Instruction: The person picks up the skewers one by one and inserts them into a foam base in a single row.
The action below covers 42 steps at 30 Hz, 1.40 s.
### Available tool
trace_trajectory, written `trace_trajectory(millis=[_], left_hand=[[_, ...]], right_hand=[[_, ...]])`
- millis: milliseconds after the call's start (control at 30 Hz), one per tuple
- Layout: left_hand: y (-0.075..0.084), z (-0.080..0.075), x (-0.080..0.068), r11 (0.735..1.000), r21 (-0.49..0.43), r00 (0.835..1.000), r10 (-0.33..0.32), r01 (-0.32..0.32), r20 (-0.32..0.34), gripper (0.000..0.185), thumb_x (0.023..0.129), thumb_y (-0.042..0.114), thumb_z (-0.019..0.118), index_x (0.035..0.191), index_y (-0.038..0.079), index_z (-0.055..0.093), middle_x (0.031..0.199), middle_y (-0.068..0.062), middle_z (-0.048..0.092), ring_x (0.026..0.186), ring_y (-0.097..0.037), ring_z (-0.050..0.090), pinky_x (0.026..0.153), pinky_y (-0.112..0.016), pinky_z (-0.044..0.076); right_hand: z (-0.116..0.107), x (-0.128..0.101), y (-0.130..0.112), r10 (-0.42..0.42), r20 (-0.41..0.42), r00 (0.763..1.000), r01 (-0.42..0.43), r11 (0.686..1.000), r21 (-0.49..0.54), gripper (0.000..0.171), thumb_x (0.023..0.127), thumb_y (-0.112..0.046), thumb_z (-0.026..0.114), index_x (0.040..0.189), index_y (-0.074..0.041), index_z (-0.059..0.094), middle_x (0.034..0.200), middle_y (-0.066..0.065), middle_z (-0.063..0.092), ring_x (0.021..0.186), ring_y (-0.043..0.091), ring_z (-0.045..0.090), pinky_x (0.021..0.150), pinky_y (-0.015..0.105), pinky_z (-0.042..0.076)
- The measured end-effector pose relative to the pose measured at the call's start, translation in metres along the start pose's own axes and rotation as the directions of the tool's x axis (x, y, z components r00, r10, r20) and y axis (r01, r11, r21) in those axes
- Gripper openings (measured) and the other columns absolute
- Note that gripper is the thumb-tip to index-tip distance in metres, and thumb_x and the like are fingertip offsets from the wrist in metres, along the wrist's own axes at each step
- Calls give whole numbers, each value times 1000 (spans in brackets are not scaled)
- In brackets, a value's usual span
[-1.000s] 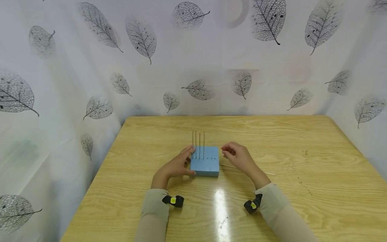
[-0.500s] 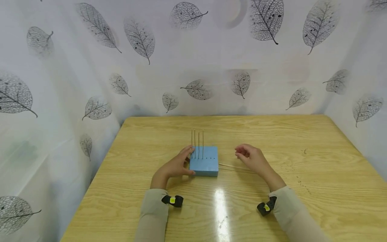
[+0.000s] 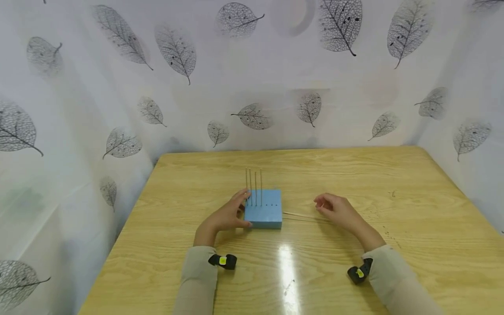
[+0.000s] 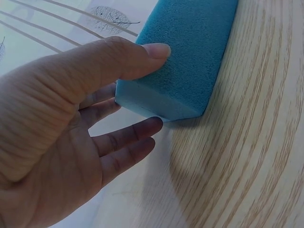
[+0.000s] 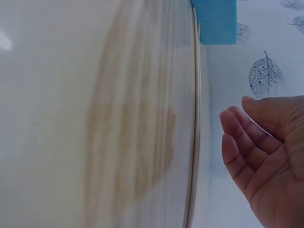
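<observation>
A blue foam block (image 3: 263, 214) lies on the wooden table, with several thin wooden sticks (image 3: 256, 186) upright in its left part. To their right, three small holes run in the same row. My left hand (image 3: 225, 215) holds the block by its left end, thumb against the front face and fingers toward the back corner; the left wrist view shows the thumb (image 4: 156, 51) on the foam. Right of the block, my right hand (image 3: 337, 210) hovers with loosely bent fingers and nothing in them. Two loose sticks (image 5: 195, 118) lie below it, their far parts hidden under the hand.
The wood-grain table (image 3: 354, 170) reaches back to a pale curtain (image 3: 275, 65) printed with leaf shapes, which also hangs at both sides. A bright light reflection shows on the tabletop in front of the block.
My right hand has moved right, away from the block's right side, to above the loose sticks. The left hand stays on the block, and the upright sticks look the same.
</observation>
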<state>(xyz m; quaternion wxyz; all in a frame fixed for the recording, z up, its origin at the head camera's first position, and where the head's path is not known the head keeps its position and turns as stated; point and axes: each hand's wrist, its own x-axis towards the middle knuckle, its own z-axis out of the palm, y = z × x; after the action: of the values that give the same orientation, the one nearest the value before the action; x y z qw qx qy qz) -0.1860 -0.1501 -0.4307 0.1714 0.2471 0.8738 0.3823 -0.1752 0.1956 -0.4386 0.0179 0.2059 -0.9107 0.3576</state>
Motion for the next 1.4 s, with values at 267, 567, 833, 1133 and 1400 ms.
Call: trace_trajectory(millis=[267,567,833,1133,1400], left_hand=[[-3,1,-1,1000,16,1000,-9,9,-12,90,73,16,75,144,8,19,151,-8,5,117,-26,42,100,-40,33],[-1,-1,-2,1000,-17,1000,-19,19,-5,93,73,17,75,145,10,16,151,-6,3,114,-26,44,95,-38,39],[0,-2,-1,1000,-21,1000,-11,11,0,92,74,16,74,144,10,17,151,-5,3,115,-27,44,94,-38,40],[0,-1,0,1000,5,1000,-1,1,3,90,74,16,74,144,9,18,151,-7,4,116,-26,43,97,-39,37],[1,-1,-1,1000,16,1000,-7,7,9,90,75,18,73,144,9,17,151,-7,4,117,-25,42,98,-40,35]], right_hand=[[-2,0,2,28,138,990,-25,999,-24,14,85,-4,59,99,-1,60,82,0,61,73,11,52,63,25,44],[0,0,5,54,210,976,-44,998,-51,13,84,-3,58,96,-4,60,80,-3,59,73,9,51,64,25,45],[1,2,6,49,240,969,-41,998,-38,13,84,-1,56,96,-4,59,78,-2,56,70,10,48,61,25,42],[-1,2,2,67,254,965,-56,997,-50,12,85,0,55,94,-3,60,81,-1,58,73,11,50,64,28,43],[-9,8,-5,19,159,987,2,991,-132,15,87,3,52,96,0,63,91,9,61,84,23,56,72,38,47]])
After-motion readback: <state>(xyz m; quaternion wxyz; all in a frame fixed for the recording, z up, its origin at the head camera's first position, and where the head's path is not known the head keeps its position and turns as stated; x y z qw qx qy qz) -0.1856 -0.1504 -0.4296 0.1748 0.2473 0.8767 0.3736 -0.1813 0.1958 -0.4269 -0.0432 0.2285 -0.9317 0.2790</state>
